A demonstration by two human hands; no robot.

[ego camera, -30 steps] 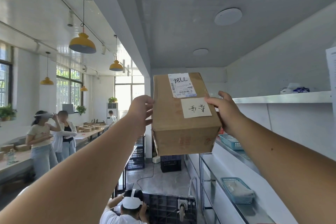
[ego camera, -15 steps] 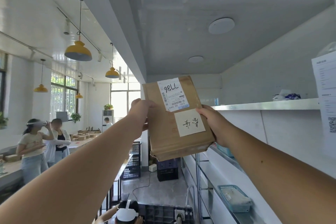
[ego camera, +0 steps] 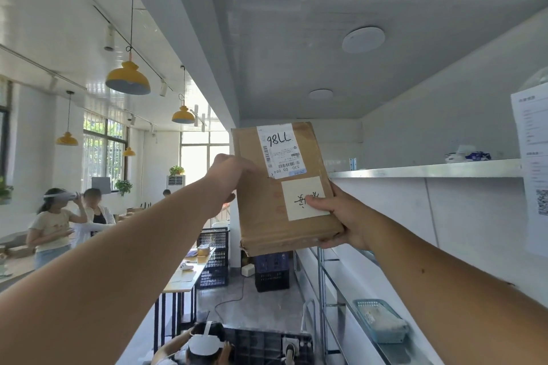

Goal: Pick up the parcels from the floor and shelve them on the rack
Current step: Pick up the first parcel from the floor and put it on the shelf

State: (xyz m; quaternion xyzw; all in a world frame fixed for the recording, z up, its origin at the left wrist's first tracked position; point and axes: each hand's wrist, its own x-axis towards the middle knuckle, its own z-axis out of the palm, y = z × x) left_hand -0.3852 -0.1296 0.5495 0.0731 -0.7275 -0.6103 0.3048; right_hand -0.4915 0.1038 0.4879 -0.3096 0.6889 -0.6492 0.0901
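A brown cardboard parcel (ego camera: 258, 213) with a white shipping label and a cream note is held up at arm's length, tilted, its far end near the left end of the top shelf (ego camera: 424, 170) of the metal rack. My left hand (ego camera: 229, 175) grips its left edge. My right hand (ego camera: 341, 219) holds its lower right corner, thumb on the cream note. The parcel is in the air, not resting on the shelf.
A small white and blue item (ego camera: 468, 155) lies on the top shelf. Lower rack shelves hold a blue basket (ego camera: 381, 320). A paper notice (ego camera: 533, 175) hangs at right. Black crates (ego camera: 271, 272), a table (ego camera: 189, 274) and several people, one crouched below (ego camera: 204, 345), fill the room.
The parcel has risen and tilted so its labelled face shows more. My right thumb has moved onto the cream note. The view has tipped upward.
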